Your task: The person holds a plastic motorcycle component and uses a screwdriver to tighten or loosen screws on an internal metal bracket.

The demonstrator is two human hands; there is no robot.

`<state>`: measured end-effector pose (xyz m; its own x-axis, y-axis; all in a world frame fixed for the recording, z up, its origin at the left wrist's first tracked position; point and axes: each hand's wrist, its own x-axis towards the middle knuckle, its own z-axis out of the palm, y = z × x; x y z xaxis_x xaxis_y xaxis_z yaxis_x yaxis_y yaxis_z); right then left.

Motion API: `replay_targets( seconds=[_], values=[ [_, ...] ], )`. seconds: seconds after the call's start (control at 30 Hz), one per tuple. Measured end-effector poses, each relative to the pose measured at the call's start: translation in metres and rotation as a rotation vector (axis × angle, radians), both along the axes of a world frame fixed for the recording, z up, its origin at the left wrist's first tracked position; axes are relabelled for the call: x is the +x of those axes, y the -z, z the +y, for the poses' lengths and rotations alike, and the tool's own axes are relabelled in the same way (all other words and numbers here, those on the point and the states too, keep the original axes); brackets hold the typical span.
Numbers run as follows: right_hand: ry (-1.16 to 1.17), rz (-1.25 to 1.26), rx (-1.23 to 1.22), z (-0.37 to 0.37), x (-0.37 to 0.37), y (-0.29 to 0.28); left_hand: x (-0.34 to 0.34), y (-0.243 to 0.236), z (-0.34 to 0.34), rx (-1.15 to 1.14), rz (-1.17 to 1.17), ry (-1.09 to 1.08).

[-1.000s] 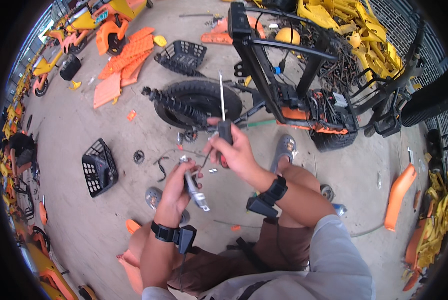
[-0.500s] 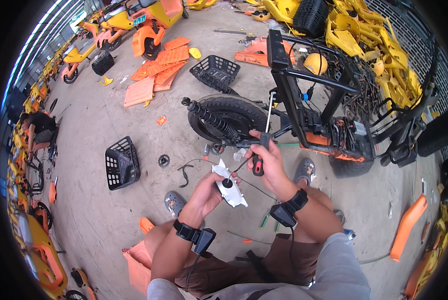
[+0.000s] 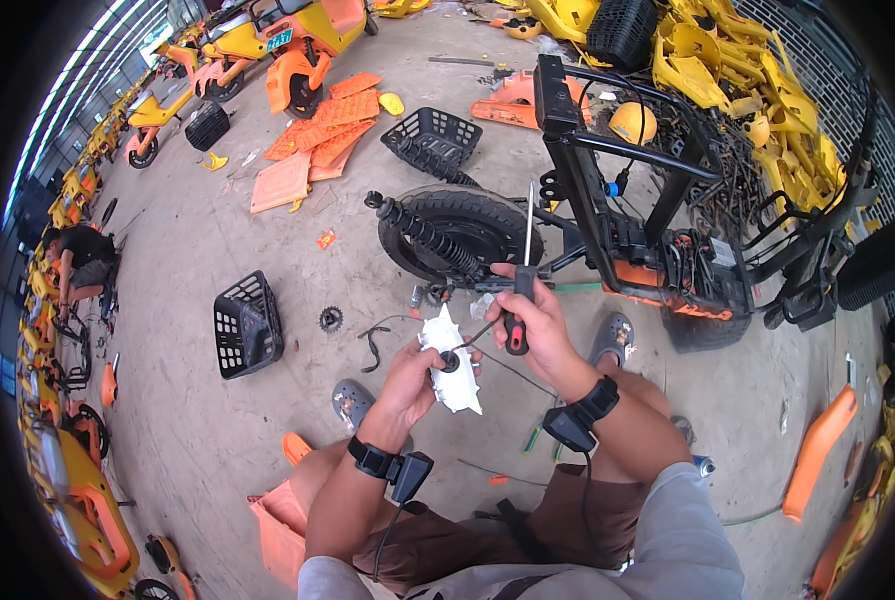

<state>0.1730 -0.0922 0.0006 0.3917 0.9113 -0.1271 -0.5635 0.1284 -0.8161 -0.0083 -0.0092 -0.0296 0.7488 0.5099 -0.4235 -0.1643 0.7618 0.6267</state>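
Closed around the edge of a white, spiky-ended plastic part [image 3: 459,388], my left hand [image 3: 408,383] has its thumb beside a round black piece [image 3: 450,362] on it. A black cable [image 3: 484,332] runs from that piece up to my right hand [image 3: 545,335]. That hand grips a screwdriver [image 3: 524,290] with a black and red handle, its shaft pointing away from me and its tip free in the air. The cable passes by the right fingers; whether they pinch it is hard to see.
Ahead stands a stripped black scooter frame [image 3: 588,190] with a wheel [image 3: 458,235] and shock absorber. Black baskets [image 3: 248,325], a sprocket [image 3: 331,319] and orange panels [image 3: 323,140] lie on the concrete. Yellow parts are heaped at far right; another person [image 3: 83,260] works at far left.
The white part has turned in my left hand, its broad face showing more. The screwdriver's shaft has swung slightly left. Both hands keep their hold.
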Motion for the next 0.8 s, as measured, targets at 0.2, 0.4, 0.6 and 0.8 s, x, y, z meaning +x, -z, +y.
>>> replay_targets(
  seconds=[0.2,0.4,0.6,0.8],
  values=[
    [-0.020,-0.016,0.015,-0.003,-0.001,0.000,-0.002,-0.005,-0.001,0.057,-0.021,0.021],
    [-0.034,-0.040,-0.010,-0.006,0.003,0.000,0.000,-0.004,-0.001,0.110,-0.058,0.006],
    [-0.118,-0.118,-0.161,0.001,0.005,0.009,-0.003,-0.009,0.012,0.156,-0.060,-0.178],
    [-0.210,-0.284,-0.187,-0.002,-0.007,0.006,-0.022,-0.020,0.029,0.043,-0.238,-0.282]
  ],
)
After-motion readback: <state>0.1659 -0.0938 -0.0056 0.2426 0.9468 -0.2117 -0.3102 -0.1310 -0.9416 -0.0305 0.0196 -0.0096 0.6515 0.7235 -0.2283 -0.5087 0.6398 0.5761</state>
